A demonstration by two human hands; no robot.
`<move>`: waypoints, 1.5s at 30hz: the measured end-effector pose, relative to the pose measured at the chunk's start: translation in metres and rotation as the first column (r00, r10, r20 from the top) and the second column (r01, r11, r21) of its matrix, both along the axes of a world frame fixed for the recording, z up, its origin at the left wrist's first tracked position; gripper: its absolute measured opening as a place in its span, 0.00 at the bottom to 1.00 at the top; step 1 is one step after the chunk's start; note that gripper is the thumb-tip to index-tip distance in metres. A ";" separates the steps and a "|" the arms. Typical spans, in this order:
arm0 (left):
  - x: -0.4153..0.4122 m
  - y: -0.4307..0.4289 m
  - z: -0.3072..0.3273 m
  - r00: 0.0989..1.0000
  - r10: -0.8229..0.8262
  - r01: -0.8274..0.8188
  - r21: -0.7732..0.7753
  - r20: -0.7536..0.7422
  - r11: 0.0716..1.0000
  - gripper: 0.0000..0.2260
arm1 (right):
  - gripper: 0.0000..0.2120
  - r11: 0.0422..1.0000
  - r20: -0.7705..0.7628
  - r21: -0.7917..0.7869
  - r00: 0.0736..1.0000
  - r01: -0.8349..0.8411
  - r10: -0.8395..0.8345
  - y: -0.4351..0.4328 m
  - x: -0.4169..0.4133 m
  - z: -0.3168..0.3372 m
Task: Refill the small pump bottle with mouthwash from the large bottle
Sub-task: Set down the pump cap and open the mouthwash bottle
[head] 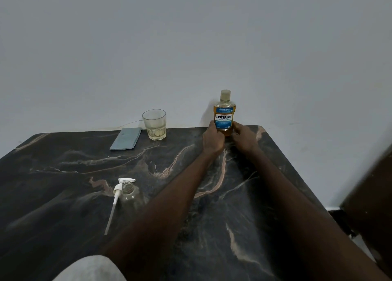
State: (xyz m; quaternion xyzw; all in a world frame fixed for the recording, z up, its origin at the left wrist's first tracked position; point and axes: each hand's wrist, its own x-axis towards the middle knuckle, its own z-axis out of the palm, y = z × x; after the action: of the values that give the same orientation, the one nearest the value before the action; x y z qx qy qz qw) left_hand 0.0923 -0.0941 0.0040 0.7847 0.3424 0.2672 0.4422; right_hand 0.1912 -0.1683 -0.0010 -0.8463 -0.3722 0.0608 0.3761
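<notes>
The large mouthwash bottle (pixel 224 111), amber liquid with a blue label and its cap on, stands upright at the far edge of the dark marble table (pixel 63 174). My left hand (pixel 213 139) wraps its lower left side and my right hand (pixel 244 136) touches its lower right side. The small clear pump bottle (pixel 130 195) stands open near the table's front left. Its white pump head (pixel 117 193) with the long dip tube lies on the table beside it, to its left.
A clear drinking glass (pixel 154 125) with a little pale liquid stands at the back, left of the mouthwash. A grey-blue flat case (pixel 126 138) lies left of the glass. A white wall rises behind the table. A dark wooden piece (pixel 373 196) stands at the right.
</notes>
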 end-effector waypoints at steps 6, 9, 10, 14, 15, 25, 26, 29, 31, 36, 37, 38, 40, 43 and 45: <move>-0.024 -0.012 0.004 0.997 -0.048 0.051 0.049 -0.054 0.998 0.21 | 0.24 1.000 0.004 0.013 1.000 -0.022 0.022 -0.018 -0.018 0.003; -0.048 -0.026 0.003 0.994 -0.095 0.098 0.061 -0.058 0.993 0.19 | 0.25 0.999 0.013 0.023 0.999 -0.036 0.035 -0.039 -0.042 0.006; -0.059 -0.032 0.004 0.992 -0.116 0.119 0.058 -0.050 0.991 0.18 | 0.24 0.999 0.026 0.017 0.999 -0.038 0.037 -0.047 -0.050 0.007; -0.104 -0.057 0.009 0.976 -0.213 0.215 0.046 -0.046 0.975 0.17 | 0.24 0.999 -0.004 0.021 0.999 -0.040 0.040 -0.084 -0.086 0.011; -0.115 -0.064 0.011 0.971 -0.232 0.234 0.044 -0.051 0.971 0.17 | 0.23 0.999 -0.010 0.029 0.999 -0.041 0.042 -0.094 -0.096 0.011; -0.224 -0.133 0.004 0.941 -0.329 0.333 0.039 -0.079 0.942 0.21 | 0.24 0.997 0.004 0.063 0.999 -0.039 0.039 -0.184 -0.185 -0.002; -0.233 -0.139 0.004 0.943 -0.324 0.328 0.043 -0.077 0.944 0.21 | 0.24 0.997 0.005 0.068 1.000 -0.031 0.031 -0.189 -0.191 -0.003; -0.255 -0.156 0.007 0.947 -0.313 0.318 0.080 -0.073 0.945 0.20 | 0.24 0.997 0.005 0.070 0.999 -0.040 0.040 -0.202 -0.209 -0.004; -0.260 -0.161 0.011 0.952 -0.302 0.304 0.058 -0.054 0.951 0.20 | 0.25 0.998 -0.012 0.052 0.999 -0.048 0.048 -0.208 -0.221 -0.001; -0.243 -0.168 0.027 0.995 -0.083 0.080 0.040 0.063 0.996 0.44 | 0.26 0.982 -0.010 0.178 0.998 0.063 -0.062 -0.211 -0.227 0.024; -0.237 -0.168 0.032 0.993 -0.065 0.059 0.065 0.098 0.996 0.47 | 0.25 0.962 -0.008 0.250 0.994 0.109 -0.111 -0.210 -0.228 0.037; -0.230 -0.168 0.036 0.991 -0.054 0.043 0.090 0.120 0.995 0.49 | 0.23 0.940 0.006 0.307 0.988 0.148 -0.157 -0.208 -0.229 0.052; -0.219 -0.170 0.044 0.989 -0.044 0.026 0.130 0.138 0.991 0.47 | 0.18 0.926 0.082 0.345 0.977 0.157 -0.196 -0.201 -0.232 0.086; -0.207 -0.171 0.041 0.975 -0.030 -0.009 0.175 0.222 0.985 0.37 | 0.20 0.975 0.200 0.220 0.977 0.023 -0.069 -0.182 -0.235 0.122; -0.202 -0.173 0.036 0.954 0.000 -0.052 0.169 0.298 0.984 0.30 | 0.21 1.000 0.326 0.025 0.945 -0.008 -0.001 -0.167 -0.236 0.131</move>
State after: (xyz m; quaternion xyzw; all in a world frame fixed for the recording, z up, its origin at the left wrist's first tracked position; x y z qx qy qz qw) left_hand -0.1094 -0.2669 0.0402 0.7668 0.2575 0.4170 0.4145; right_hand -0.0444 -0.3350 0.1300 -0.8392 -0.4315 -0.0840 0.3201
